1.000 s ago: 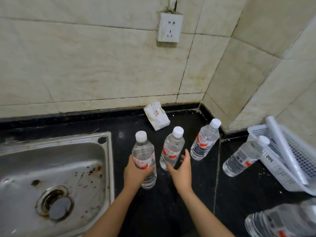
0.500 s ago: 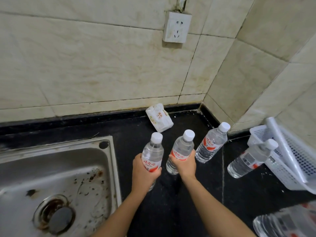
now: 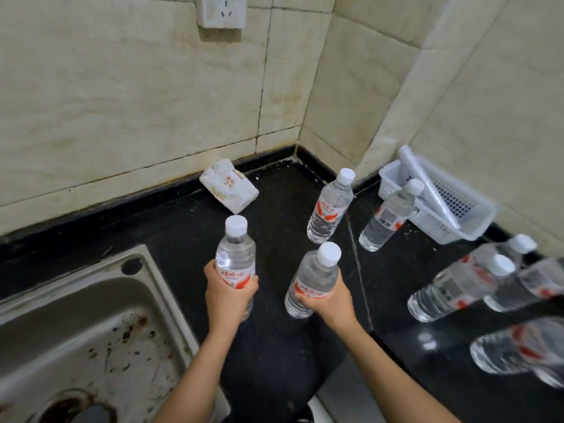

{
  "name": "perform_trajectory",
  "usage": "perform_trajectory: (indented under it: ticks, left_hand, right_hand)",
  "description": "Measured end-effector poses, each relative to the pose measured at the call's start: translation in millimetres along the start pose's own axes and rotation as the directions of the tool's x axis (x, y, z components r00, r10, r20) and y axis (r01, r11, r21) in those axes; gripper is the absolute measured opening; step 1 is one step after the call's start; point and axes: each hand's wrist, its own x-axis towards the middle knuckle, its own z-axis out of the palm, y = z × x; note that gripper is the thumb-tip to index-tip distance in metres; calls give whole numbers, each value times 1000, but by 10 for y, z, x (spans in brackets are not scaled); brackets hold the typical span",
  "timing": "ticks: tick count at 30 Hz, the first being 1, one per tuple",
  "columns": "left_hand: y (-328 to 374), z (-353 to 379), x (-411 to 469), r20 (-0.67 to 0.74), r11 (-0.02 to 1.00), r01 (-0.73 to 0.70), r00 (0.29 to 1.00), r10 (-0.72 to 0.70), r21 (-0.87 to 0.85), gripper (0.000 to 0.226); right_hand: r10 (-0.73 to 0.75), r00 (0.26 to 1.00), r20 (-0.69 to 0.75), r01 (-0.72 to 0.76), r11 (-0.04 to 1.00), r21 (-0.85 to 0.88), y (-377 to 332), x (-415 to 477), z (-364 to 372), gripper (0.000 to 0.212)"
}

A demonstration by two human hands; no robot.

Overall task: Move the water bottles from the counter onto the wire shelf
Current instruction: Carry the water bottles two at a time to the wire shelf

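My left hand (image 3: 227,296) grips a clear water bottle (image 3: 235,254) with a white cap and red label, held upright above the black counter (image 3: 189,227). My right hand (image 3: 331,302) grips a second water bottle (image 3: 316,277), tilted a little to the right. Two more bottles stand on the counter behind them, one (image 3: 331,207) near the corner and one (image 3: 389,216) against the white basket. Several further bottles (image 3: 457,285) stand at the right edge, blurred. No wire shelf is in view.
A steel sink (image 3: 76,337) fills the lower left. A white tissue pack (image 3: 229,187) lies against the back wall. A white plastic basket (image 3: 439,196) with a roll in it sits in the right corner. A wall socket (image 3: 221,10) is at the top.
My right hand closed on the second bottle. Both hands then lifted their bottles off the counter and drew them toward me. The view shifted right, showing more bottles.
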Motion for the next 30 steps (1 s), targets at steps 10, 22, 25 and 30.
perform_trajectory:
  ticks: [10,22,25,30]
  left_hand:
    - [56,169,-267,100,994,-84,992,77,71,68]
    - [81,606,-1623,372,979,-190,916,148,77,66]
    - [77,746,-2190,438,968,-246,877,199,53,66]
    - [-105,903,-3382,542,965,-262,812,218,5,64]
  right_hand:
    - [121,970,-209,-106,991,82,344,-781,-530,45]
    - [230,846,-480,-126,963,240,1053,-1929,-1470,60]
    - [249,804,-540,-117,957,267,1246,-2473,-1738,58]
    - [276,699,-660,-117,954,276,1690,-3651,-2166,57]
